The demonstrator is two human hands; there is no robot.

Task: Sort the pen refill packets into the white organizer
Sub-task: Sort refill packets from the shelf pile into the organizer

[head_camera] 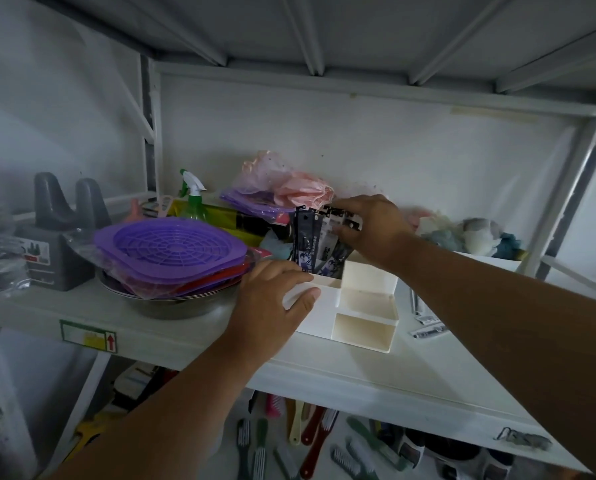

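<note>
The white organizer (350, 306) sits on the shelf (185, 344). Its far-left compartment holds a bunch of dark pen refill packets (312, 242), too overlapped to count; three nearer compartments show nothing inside. The left hand (275, 299) grips the organizer's left wall; the right hand (372, 226) pinches the packets' tops. Two loose packets (426, 323) lie on the right.

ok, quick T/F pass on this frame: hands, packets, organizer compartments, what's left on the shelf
1. The right hand grips the pen refill packets standing in the white organizer. True.
2. The left hand hangs free of the organizer. False: it holds the organizer's left corner.
3. The two front compartments look empty. True.
4. No packets remain on the shelf. False: loose packets lie right of the organizer.
</note>
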